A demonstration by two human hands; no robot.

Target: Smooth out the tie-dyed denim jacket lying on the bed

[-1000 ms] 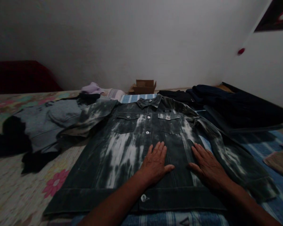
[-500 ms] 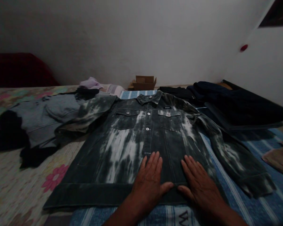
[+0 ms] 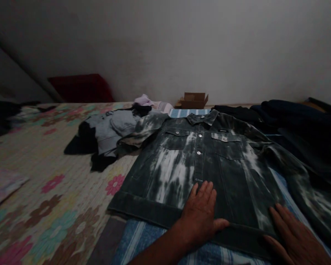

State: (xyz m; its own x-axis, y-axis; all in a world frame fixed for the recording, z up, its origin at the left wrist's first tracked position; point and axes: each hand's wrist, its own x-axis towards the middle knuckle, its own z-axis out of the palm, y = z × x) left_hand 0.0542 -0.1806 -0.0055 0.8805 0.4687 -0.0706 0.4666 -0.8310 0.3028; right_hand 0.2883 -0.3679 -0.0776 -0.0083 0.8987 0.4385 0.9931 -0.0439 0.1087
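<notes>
hands flat on jacket hem | cardboard box open, contents unseen

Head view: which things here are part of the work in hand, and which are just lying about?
In hand:
denim jacket
left hand
right hand

Lying about:
grey clothes
cardboard box
dark folded clothes
red cushion
floral bedspread
</notes>
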